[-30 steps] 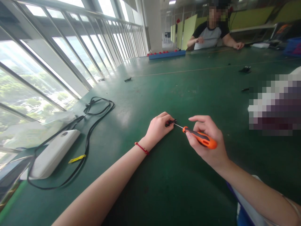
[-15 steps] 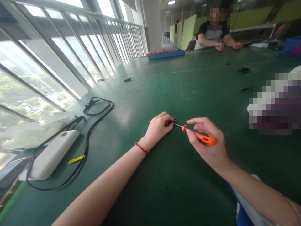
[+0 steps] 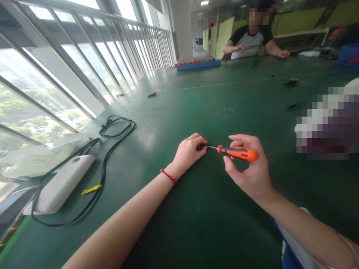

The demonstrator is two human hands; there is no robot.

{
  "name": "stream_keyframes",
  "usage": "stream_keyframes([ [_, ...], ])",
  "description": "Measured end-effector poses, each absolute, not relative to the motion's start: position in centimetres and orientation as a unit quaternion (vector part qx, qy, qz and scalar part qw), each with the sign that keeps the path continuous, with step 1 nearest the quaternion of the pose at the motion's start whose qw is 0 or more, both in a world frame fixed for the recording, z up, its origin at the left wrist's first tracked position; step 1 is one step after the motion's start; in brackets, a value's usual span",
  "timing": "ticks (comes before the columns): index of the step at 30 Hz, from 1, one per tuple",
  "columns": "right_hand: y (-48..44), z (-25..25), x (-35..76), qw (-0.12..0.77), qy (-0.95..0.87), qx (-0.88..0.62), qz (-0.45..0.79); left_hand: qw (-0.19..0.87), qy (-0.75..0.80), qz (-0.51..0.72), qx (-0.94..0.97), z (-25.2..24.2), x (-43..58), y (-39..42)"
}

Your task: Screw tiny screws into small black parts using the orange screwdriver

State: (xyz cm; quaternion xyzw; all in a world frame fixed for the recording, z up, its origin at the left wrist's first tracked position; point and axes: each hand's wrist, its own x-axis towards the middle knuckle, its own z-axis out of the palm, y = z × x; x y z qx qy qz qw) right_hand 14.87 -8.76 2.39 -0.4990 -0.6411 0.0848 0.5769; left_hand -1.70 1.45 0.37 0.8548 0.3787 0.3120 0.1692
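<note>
- Clock directions were taken from the left hand (image 3: 188, 150), with 12 o'clock at the far side of the table (image 3: 174, 108).
- A small black part (image 3: 206, 144) was pinched between the thumb and fingers of the left hand, just above the table; it was mostly covered by them, so its full shape could not be made out.
- The orange-and-dark screwdriver (image 3: 238, 153) was seen at 3 o'clock, its thin shaft pointed at the black part; whether the tip was seated in it could not be told.
- The right hand (image 3: 254, 175) was held around the handle, with the thumb spread away from it; the other fingers were curved behind, partly hidden, and their pressure on the handle could not be judged.
- The left forearm was cut off by the bottom edge, the right one by the right edge.
- Toward 8 o'clock, a white case (image 3: 67, 183) was partly crossed by a black cable (image 3: 105, 160).
- At 12 o'clock, a blue bar (image 3: 198, 65) with red pieces was seen.
- At 1 o'clock, a co-worker (image 3: 249, 39) was seated; the thin item near 1 hand was too blurred to identify.
- At 3 o'clock, a large shape (image 3: 331, 123) was obscured by coarse blocks and cut off.
</note>
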Motion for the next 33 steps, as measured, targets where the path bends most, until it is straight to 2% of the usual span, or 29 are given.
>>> stream_keyframes([
  [6, -8.83, 2.53, 14.91, 0.525, -0.660, -0.526, 0.111, 0.170, 0.380, 0.310, 0.855, 0.40, -1.66, 1.44],
  [11, -8.68, 2.41, 14.95, 0.584, -0.631, -0.501, 0.095, 0.167, 0.380, 0.311, 0.855, 0.39, -1.63, 1.47],
  [17, -8.67, 2.49, 14.87, 0.537, -0.658, -0.523, 0.072, 0.169, 0.378, 0.310, 0.856, 0.23, -1.67, 1.49],
  [22, -8.62, 2.28, 14.95, 0.578, -0.633, -0.510, 0.070, 0.166, 0.380, 0.313, 0.854, 0.34, -1.65, 1.46],
  [28, -8.85, 2.50, 14.91, 0.541, -0.650, -0.523, 0.105, 0.169, 0.376, 0.313, 0.856, 0.21, -1.69, 1.57],
  [33, -8.77, 2.47, 14.93, 0.590, -0.632, -0.499, 0.061, 0.168, 0.381, 0.310, 0.855, 0.26, -1.70, 1.53],
])
